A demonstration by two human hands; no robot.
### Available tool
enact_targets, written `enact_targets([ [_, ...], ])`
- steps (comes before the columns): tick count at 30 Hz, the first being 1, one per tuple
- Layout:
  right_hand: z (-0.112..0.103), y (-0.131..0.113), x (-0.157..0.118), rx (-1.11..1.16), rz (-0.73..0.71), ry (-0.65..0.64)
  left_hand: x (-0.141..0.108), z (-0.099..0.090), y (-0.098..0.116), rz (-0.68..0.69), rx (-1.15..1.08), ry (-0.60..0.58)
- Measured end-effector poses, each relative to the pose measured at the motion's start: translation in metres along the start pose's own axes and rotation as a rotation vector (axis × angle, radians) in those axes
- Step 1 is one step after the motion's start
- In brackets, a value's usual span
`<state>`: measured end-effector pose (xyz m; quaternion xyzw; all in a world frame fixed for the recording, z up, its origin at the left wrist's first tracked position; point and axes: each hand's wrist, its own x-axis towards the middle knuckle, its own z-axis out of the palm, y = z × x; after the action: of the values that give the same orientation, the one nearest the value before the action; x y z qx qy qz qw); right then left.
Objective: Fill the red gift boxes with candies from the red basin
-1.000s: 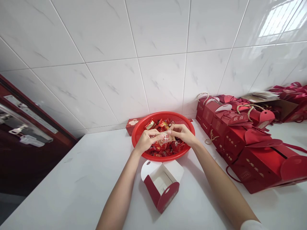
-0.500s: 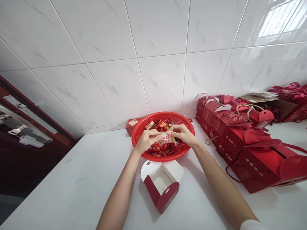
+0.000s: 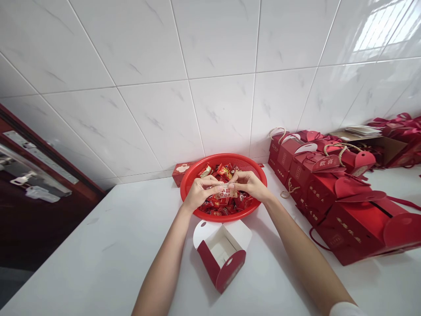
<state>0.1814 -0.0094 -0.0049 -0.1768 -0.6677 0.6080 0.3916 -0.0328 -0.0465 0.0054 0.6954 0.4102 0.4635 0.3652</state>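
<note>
Between my two hands is a small pale packet with red print [image 3: 226,192], its top edge pinched from both sides above a red plastic basket [image 3: 185,193]. My left hand [image 3: 203,192] grips the packet's left end, thumb against fingers. At the other end, my right hand [image 3: 247,184] closes on it the same way. Red-wrapped candies [image 3: 219,208] fill the basket below, partly hidden by my hands. Nearer to me, between my forearms, stands an open red gift box [image 3: 226,272] with a white inside and its flaps spread.
Several red gift boxes [image 3: 348,232] with cord or ribbon handles line the right side. Behind them sits a cardboard carton [image 3: 391,151] with papers on top. A small red box [image 3: 180,173] stands behind the basket against the tiled wall. Keys [image 3: 39,193] hang from a door lock at left.
The packet's top edge has tilted or folded, so less of its printed face shows. My right fingers have shifted slightly toward my left ones; the basket and boxes stay put.
</note>
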Motion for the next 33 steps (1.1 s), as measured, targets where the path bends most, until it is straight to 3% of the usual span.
enact_targets([
  [9, -0.0001, -0.0023, -0.0014, 0.008, 0.001, -0.052, -0.0003, -0.0007, 0.0008, 0.011, -0.013, -0.031],
  [22, -0.0004, 0.0005, -0.0008, 0.006, 0.033, 0.016, -0.0001, 0.0002, 0.0026, -0.015, -0.009, -0.042],
  [33, -0.0006, 0.0024, -0.0001, -0.001, 0.028, -0.037, 0.0009, 0.0006, -0.0001, 0.009, 0.006, -0.045],
])
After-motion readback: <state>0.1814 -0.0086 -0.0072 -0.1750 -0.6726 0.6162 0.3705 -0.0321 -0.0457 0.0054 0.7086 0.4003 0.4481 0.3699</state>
